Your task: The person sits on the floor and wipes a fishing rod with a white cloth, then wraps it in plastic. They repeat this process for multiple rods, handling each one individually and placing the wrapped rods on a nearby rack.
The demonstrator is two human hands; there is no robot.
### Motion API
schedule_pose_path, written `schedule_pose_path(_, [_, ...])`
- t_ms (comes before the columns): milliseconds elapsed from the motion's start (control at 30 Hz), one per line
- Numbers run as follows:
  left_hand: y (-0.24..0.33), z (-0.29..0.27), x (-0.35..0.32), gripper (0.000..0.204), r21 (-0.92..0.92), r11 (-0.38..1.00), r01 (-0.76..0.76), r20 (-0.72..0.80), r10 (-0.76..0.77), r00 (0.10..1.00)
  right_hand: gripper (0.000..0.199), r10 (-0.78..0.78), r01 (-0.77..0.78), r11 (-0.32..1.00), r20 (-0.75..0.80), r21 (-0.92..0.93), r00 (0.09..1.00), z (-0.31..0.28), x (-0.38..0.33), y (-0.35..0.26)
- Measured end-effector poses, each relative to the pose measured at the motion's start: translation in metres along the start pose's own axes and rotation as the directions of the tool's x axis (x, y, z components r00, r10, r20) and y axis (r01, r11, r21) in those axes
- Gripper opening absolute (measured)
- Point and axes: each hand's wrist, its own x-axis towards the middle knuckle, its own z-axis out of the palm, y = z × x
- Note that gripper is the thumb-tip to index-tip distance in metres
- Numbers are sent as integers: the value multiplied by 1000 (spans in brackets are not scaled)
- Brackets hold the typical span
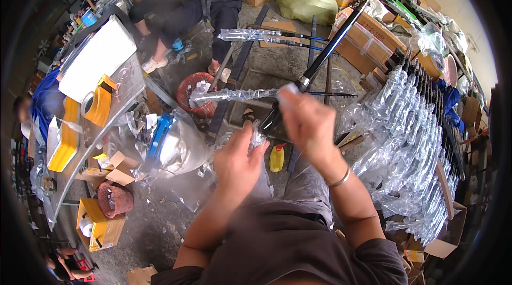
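Note:
A long black rod slants from the upper right down to my lap. My left hand grips its lower end together with crinkled clear plastic wrap. My right hand is closed around the rod just above, pinching the end of a long clear plastic sleeve that stretches off to the left. A silver ring shows on the rod near its middle. A bangle sits on my right wrist.
A big stack of plastic-wrapped rods lies at right. A table at left holds yellow tape dispensers and a white board. A red basket, a yellow bottle, cardboard boxes and two seated people lie ahead.

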Motion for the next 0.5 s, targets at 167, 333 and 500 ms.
schedule_pose_path(167, [-1, -1, -4, 43, -133, 985, 112, 68, -103, 992, 27, -209, 221, 971, 130, -89, 969, -6, -4, -7])
schedule_pose_path(333, [2, -6, -3, 40, -212, 966, 145, 116, -123, 986, 29, -107, 104, 993, 65, 51, 992, -6, 3, -5])
schedule_pose_path(500, [2, -8, -3, 33, -356, 867, 350, 281, -258, 924, 34, 25, -45, 979, 99, 198, 995, -8, -5, -14])
